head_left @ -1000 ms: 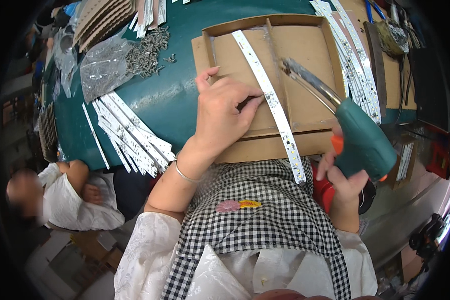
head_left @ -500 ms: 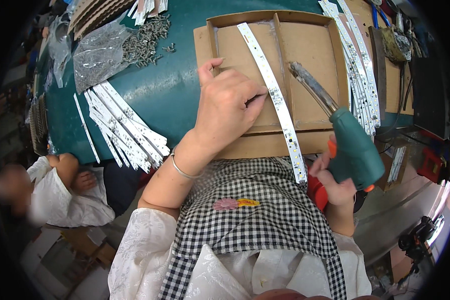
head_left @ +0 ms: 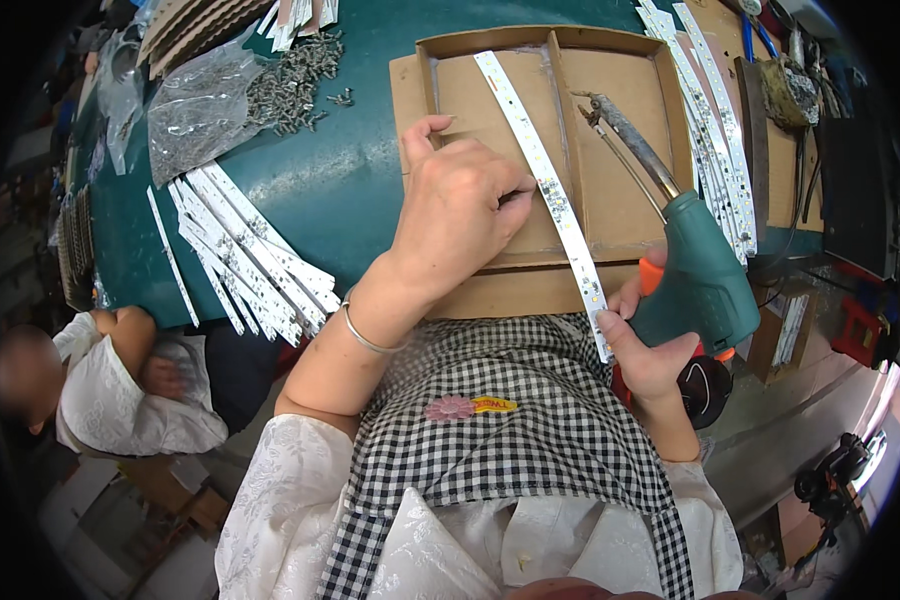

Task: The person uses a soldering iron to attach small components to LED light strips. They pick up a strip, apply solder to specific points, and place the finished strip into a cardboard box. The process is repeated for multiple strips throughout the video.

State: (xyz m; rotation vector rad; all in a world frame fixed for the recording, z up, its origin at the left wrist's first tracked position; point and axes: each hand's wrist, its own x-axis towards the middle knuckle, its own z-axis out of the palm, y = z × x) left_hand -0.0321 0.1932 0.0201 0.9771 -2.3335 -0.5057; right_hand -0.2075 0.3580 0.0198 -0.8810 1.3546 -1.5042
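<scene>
A long white LED strip board (head_left: 530, 140) lies slanted across an open cardboard tray (head_left: 490, 264), its near end reaching over the front edge toward my apron. My left hand (head_left: 460, 205) is closed in a pinch at the strip's left edge, about midway along; the exact grip is partly hidden. In my right hand (head_left: 650, 350) is a green soldering gun (head_left: 705, 270) with an orange trigger, its metal tip and thin feed tube pointing up and left over the tray. My right thumb touches the near end of the strip.
More LED strips (head_left: 255, 265) are piled at the left, others (head_left: 715, 130) at the right. A plastic bag (head_left: 200, 105) and a heap of small metal parts (head_left: 295, 85) sit on the green table (head_left: 360, 90). A person (head_left: 135, 390) sits at far left.
My right hand has moved left, bringing its thumb onto the strip's near end. The soldering gun has turned slightly, showing its feed tube. The left hand has hardly moved.
</scene>
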